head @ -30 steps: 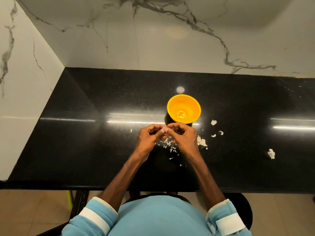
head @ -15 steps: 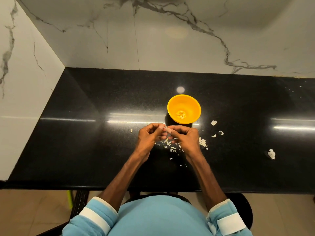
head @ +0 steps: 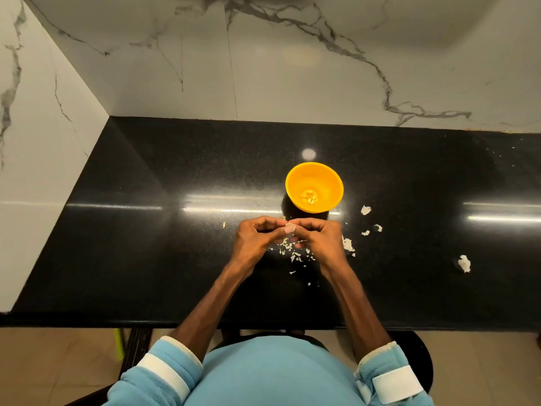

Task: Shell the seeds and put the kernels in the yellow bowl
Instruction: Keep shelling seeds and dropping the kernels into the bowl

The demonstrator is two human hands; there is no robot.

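Note:
The yellow bowl [head: 314, 186] stands on the black counter [head: 175, 259], with several pale kernels [head: 309, 196] at its bottom. Just in front of it my left hand [head: 257, 238] and my right hand [head: 322, 240] meet, fingers curled, fingertips pinching a small seed [head: 290, 229] between them. The seed itself is mostly hidden by my fingers. A scatter of pale shell bits [head: 294, 253] lies on the counter under my hands.
Larger shell pieces lie right of the bowl [head: 365, 210], next to my right hand [head: 347, 244] and further right [head: 464, 263]. A single seed or shell [head: 224, 225] lies left of my hands. Marble walls close the back and left side.
My hands stay together in front of the bowl, with only small finger shifts at the seed. The bowl and the shell bits have not moved.

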